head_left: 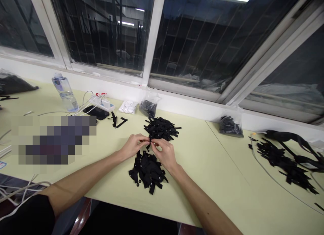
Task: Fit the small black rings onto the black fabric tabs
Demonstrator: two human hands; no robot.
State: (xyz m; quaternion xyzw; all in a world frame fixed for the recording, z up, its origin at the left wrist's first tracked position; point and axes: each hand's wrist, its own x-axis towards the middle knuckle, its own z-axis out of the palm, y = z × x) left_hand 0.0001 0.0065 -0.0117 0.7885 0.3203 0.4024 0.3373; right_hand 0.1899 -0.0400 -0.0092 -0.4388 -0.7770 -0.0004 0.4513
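Note:
My left hand (134,145) and my right hand (164,152) meet over the table, fingertips pinched together on one small black fabric strip (149,146). Its lower end hangs down between them. Just beyond my fingers spreads a heap of black strips (162,127). Nearer to me, below my hands, lies a second pile of black strips (149,171), some with small white letters. Tiny black rings (138,183) sit at that pile's near left edge. What exactly my fingertips press on the strip is too small to make out.
Along the window wall stand a water bottle (65,93), a power strip (102,101), a phone (96,112), a white packet (128,107) and bags of black pieces (149,107) (230,125). At right lie more strips (286,162), a black headband-like device (301,144) and a cable.

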